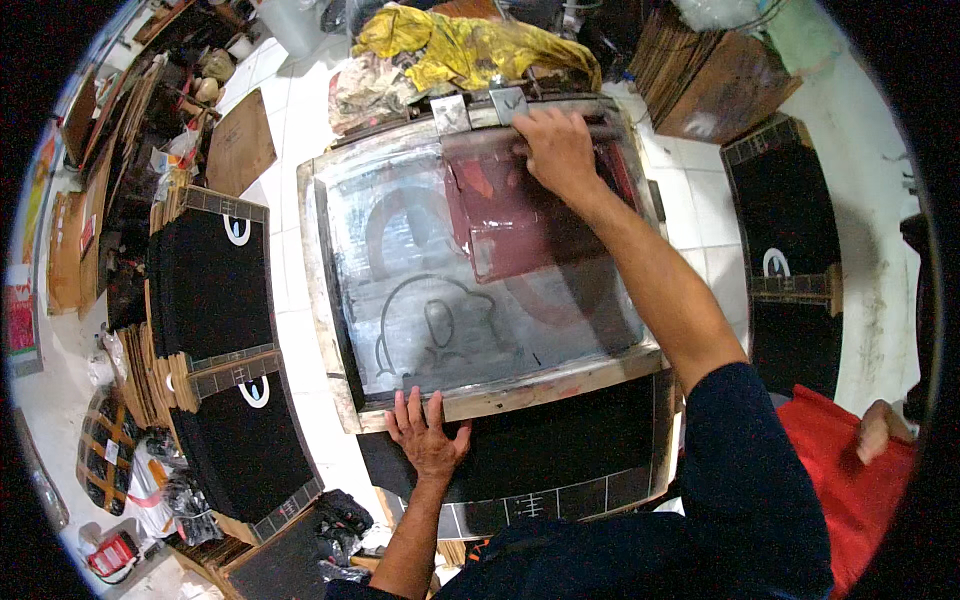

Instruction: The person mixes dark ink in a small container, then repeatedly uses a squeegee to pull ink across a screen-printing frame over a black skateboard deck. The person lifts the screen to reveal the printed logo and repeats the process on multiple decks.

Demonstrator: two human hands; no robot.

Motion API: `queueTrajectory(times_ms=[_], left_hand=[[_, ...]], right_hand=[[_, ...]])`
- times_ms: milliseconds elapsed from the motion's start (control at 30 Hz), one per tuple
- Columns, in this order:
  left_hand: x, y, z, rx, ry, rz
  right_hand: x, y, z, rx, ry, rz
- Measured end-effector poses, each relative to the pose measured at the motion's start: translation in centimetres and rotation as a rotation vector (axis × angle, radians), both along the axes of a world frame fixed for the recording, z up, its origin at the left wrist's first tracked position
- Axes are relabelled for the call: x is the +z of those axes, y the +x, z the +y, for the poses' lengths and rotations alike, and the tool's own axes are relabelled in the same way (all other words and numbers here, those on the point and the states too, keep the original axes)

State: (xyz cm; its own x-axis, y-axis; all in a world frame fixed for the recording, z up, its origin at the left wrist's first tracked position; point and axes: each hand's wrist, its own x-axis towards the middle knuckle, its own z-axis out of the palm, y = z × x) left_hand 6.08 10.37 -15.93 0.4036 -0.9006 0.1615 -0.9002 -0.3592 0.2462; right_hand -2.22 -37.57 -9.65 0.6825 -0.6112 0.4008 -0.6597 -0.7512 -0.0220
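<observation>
Head view. A wooden frame (520, 394) stretched with pale mesh (385, 240) lies between the person's two hands, above a black panel (560, 445) that shows beyond the frame's near edge. The frame appears slightly longer from left to right, its near edge rising toward the right corner. The right hand (558, 150) is at the far edge, right of its middle, beside a metal plate (507, 106); its grip is curled, but whether it encloses anything cannot be told. From this grip the mesh extends toward the person and mostly leftward. The left hand (428, 440) has its grip unclosed, fingers spread on the near edge toward the left corner, with the mesh just beyond the fingertips. A dark-red patch (485, 245) on the mesh lies nearer the right hand; a rounded outline drawing (438, 325) lies nearer the left.
</observation>
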Motion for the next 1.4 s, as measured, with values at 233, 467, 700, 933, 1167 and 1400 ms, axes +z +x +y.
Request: queueTrajectory(times_ms=[233, 467, 700, 933, 1167, 1400], left_hand=[[0.1, 0.0, -0.1, -0.016, -0.026, -0.023], [0.0, -0.1, -0.2, -0.020, -0.057, -0.022], [2.3, 1.2, -1.8, -0.065, -0.139, 0.052], [7.1, 3.0, -2.6, -0.199, -0.033, 0.168], [7.6, 2.5, -3.5, -0.187, -0.080, 0.171], [7.9, 2.3, -3.4, -0.166, -0.048, 0.188]], right_hand=[[-0.5, -2.2, 4.0, -0.016, 0.042, 0.052], [-0.1, -7.1, 13.4, -0.027, 0.061, 0.004], [-0.8, -7.7, 13.4, -0.016, 0.041, -0.037], [2.6, -6.2, 9.1, -0.015, 0.138, 0.022], [2.2, -7.2, 8.6, 0.065, 0.312, 0.169], [1.8, -0.4, -4.1, 0.075, 0.408, 0.170]])
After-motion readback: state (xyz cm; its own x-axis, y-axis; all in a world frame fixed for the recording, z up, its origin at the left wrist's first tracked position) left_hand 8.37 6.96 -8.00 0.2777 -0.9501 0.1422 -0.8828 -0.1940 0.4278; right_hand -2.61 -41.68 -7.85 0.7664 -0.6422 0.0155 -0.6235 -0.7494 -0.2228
